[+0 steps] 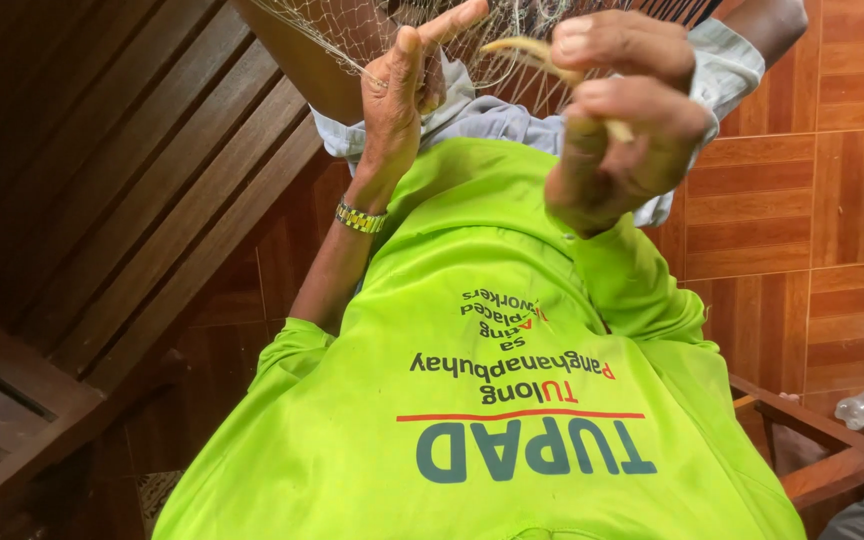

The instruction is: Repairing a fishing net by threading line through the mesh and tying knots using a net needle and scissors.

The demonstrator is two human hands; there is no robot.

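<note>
One fine, knotted mesh net [372, 30] hangs up top; the left hand [402, 95] pinches its thread, forefinger extended; the right hand [627, 110] curls round one slim, pale netting needle [527, 50] just beside the mesh.

**One head-worn view, aimed steeply down the wearer's front**

The scene is seen from a single camera worn on the head and tilted sharply downward. The bright green shirt [472, 400] is viewed at very close range and fills the lower centre. Above the shirt, both raised hands are caught close to the lens. Left of the shirt, slatted wood is seen; right of it, tiled floor.
</note>
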